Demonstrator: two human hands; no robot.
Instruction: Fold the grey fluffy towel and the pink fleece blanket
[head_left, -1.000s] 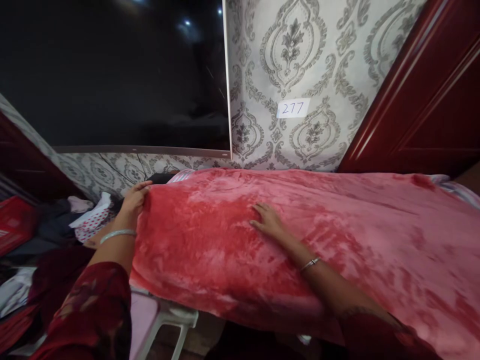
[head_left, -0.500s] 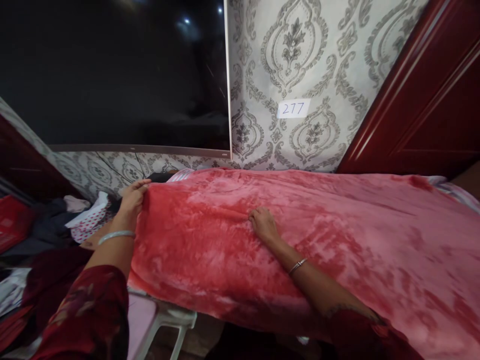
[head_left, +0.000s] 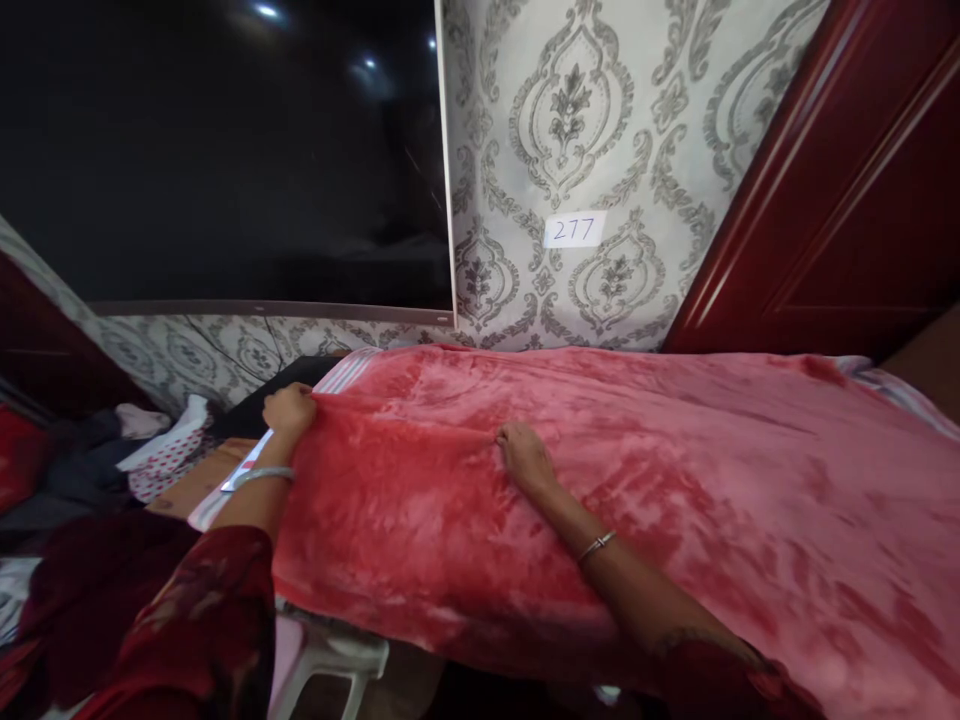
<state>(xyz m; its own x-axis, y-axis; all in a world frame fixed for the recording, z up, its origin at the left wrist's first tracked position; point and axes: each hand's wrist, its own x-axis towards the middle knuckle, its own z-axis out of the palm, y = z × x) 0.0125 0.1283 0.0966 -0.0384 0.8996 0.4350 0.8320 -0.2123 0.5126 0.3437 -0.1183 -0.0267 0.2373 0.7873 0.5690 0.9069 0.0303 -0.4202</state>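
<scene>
A red plush blanket lies spread over a long surface against the wall, hanging down at the near side. My left hand is closed on the blanket's left edge near its far corner. Fingers curled, my right hand pinches the fabric in the left-middle part. Between the two hands the cloth is drawn into a raised fold. A striped white cloth shows from beneath at the left end, and its continuation lies under my left forearm.
Above stands a large black television, and a paper marked 277 is on the patterned wall. Clothes are piled at the left. A white plastic stool stands below the near edge. At right is a dark red door.
My left hand has moved right and slightly nearer, bringing the blanket's left edge with it. More striped cloth is uncovered there. My right hand keeps its grip almost in place.
</scene>
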